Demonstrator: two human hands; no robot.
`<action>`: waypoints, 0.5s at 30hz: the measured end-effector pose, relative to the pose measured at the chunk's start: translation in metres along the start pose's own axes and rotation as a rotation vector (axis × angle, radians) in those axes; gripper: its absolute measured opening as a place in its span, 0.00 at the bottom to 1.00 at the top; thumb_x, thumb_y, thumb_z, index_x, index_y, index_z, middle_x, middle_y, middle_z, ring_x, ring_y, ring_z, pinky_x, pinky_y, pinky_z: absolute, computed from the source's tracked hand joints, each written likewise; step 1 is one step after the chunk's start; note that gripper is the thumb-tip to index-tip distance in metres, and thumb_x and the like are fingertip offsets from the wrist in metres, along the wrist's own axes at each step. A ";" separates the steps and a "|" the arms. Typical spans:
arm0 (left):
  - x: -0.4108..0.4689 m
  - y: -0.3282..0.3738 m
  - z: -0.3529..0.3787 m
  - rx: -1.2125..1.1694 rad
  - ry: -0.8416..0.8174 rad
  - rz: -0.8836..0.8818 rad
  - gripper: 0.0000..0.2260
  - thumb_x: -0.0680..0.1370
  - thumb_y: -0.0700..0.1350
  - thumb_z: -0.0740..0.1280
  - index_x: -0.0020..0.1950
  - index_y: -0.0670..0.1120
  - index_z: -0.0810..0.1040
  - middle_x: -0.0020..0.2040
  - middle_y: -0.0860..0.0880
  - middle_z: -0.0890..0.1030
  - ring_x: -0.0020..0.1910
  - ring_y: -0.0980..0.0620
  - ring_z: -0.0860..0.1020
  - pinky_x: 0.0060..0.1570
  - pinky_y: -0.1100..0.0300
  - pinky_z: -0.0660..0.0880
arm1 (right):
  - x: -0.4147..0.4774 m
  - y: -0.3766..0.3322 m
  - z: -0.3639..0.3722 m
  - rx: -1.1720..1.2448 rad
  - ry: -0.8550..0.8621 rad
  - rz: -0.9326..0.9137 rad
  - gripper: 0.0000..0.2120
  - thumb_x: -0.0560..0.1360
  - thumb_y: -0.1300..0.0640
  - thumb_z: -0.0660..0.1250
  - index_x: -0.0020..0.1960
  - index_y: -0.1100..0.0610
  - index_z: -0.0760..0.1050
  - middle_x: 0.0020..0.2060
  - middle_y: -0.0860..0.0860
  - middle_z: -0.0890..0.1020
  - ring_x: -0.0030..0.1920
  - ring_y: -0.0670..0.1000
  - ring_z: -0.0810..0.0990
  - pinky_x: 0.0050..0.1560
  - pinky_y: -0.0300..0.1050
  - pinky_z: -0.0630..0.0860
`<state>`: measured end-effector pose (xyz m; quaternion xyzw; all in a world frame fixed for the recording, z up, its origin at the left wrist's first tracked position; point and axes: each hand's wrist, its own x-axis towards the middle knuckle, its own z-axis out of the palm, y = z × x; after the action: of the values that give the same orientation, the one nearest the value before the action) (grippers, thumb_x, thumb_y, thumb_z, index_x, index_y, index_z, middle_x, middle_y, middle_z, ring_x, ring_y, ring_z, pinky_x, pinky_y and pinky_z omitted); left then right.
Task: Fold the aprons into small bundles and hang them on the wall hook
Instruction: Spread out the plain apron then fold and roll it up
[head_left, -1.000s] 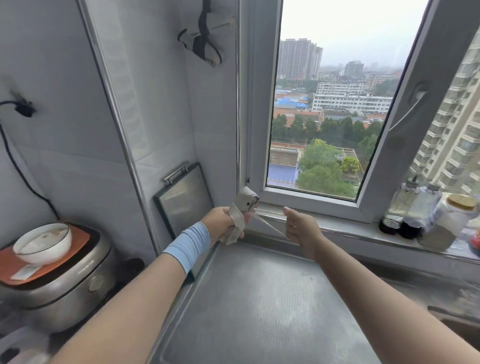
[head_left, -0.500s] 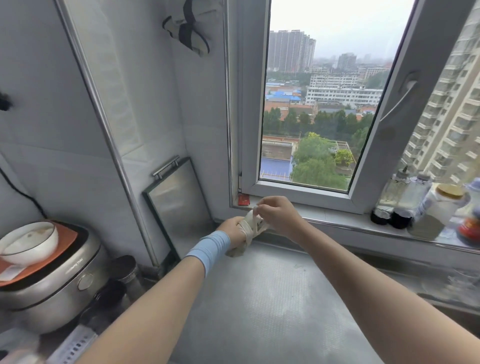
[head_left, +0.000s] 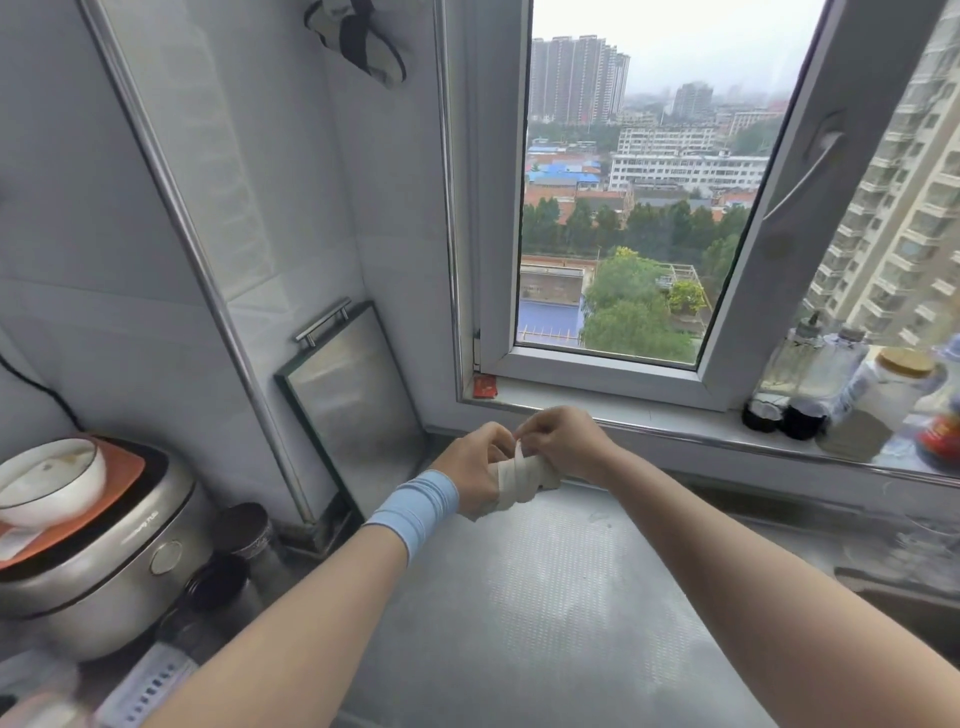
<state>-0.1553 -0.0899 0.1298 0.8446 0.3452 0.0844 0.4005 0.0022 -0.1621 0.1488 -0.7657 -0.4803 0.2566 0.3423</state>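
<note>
- The step looked like tying off. The left hand (head_left: 475, 470) gripped the apron bundle (head_left: 522, 480) at frame centre, above the counter (head_left: 545, 597).
- The right hand (head_left: 563, 441), touching the left, pinched the strap (head_left: 519, 448).
- Next, probably: tuck the strap, then lift toward the hung bundle (head_left: 363, 44) at the top.
- The long axis ran from lower left, rising slightly rightward.
</note>
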 end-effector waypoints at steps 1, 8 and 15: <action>0.001 -0.004 0.003 0.048 -0.002 0.026 0.21 0.66 0.38 0.73 0.53 0.55 0.72 0.49 0.53 0.80 0.40 0.45 0.80 0.24 0.55 0.78 | -0.001 0.006 0.005 0.009 -0.018 0.036 0.08 0.75 0.62 0.69 0.43 0.52 0.86 0.38 0.48 0.86 0.40 0.47 0.81 0.39 0.39 0.76; 0.020 -0.034 0.040 0.441 -0.034 0.151 0.21 0.72 0.46 0.72 0.62 0.49 0.69 0.54 0.45 0.79 0.49 0.42 0.78 0.47 0.57 0.74 | -0.007 0.052 0.049 0.359 -0.122 0.383 0.09 0.82 0.59 0.59 0.52 0.60 0.78 0.39 0.58 0.80 0.31 0.55 0.80 0.27 0.52 0.80; 0.029 -0.058 0.088 0.348 -0.259 -0.087 0.26 0.74 0.45 0.64 0.71 0.51 0.61 0.57 0.43 0.72 0.48 0.44 0.75 0.45 0.55 0.76 | -0.002 0.102 0.087 0.206 0.056 0.234 0.10 0.80 0.60 0.59 0.44 0.55 0.77 0.41 0.51 0.81 0.40 0.52 0.79 0.37 0.43 0.74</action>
<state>-0.1267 -0.1004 0.0251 0.8892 0.3363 -0.1028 0.2927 -0.0045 -0.1709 0.0150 -0.7841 -0.3492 0.3214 0.3999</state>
